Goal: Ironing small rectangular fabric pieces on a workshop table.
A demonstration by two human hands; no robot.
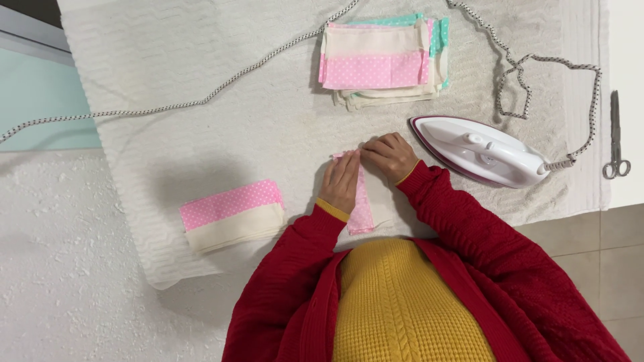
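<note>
Both forearms in red cardigan sleeves reach forward from the body, wrists close together, palms down over the work. The left hand (341,182) lies flat, fingers pointing away from the person, pressing on a narrow pink dotted fabric strip (361,208). The right hand (389,155) sits just beside it, angled inward, fingertips bent onto the far end of the same strip.

The strip lies lengthwise toward the person on a cream towel (201,67) spread over the desk (54,268), its near end close to the towel's front edge. A pale fabric piece seems to lie under the strip; its outline is hard to make out.

Open towel runs to the left of the hands as far as a folded pink-and-cream piece (233,214) near the front-left corner. To the right, a white iron (479,151) lies near the right forearm, its speckled cord (537,74) looping toward the towel's back edge. A stack of folded pieces (382,60), pink, cream and teal, sits well ahead of the hands. Scissors (616,137) lie beyond the towel's right edge.

Grip: left hand open and flat, holding the strip down by pressure alone. Right hand fingers curled at the strip's tip; whether they pinch it or only press, I cannot tell.
</note>
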